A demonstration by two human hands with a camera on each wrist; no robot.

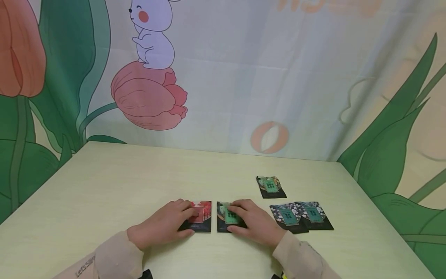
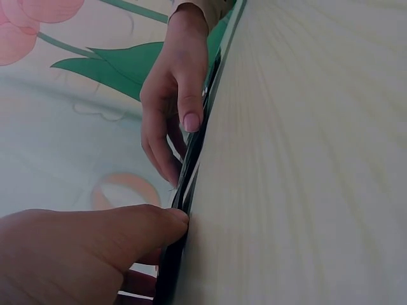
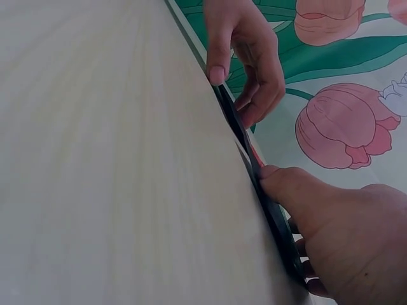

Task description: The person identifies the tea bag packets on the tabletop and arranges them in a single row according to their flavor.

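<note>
My left hand [image 1: 163, 223] rests on a flat red-and-black packet [image 1: 206, 211], fingertips on its printed face and thumb by its near edge. Just right of it lies a green-and-black packet [image 1: 221, 225]. Over that one is my right hand [image 1: 259, 224], its fingers laid across the face and its thumb low near the front edge. The two packets lie side by side with a narrow gap between them. From table height, in the left wrist view, the left thumb [image 2: 159, 225] touches a thin dark packet edge [image 2: 170, 270]. My palms partly cover both packets.
Behind the right hand lies another green-labelled packet [image 1: 270, 186]. Farther right, a flowered packet [image 1: 289, 217] and a similar one [image 1: 315, 213] overlap. The pale wooden table [image 1: 104, 186] ends at a printed cloth backdrop [image 1: 223, 97].
</note>
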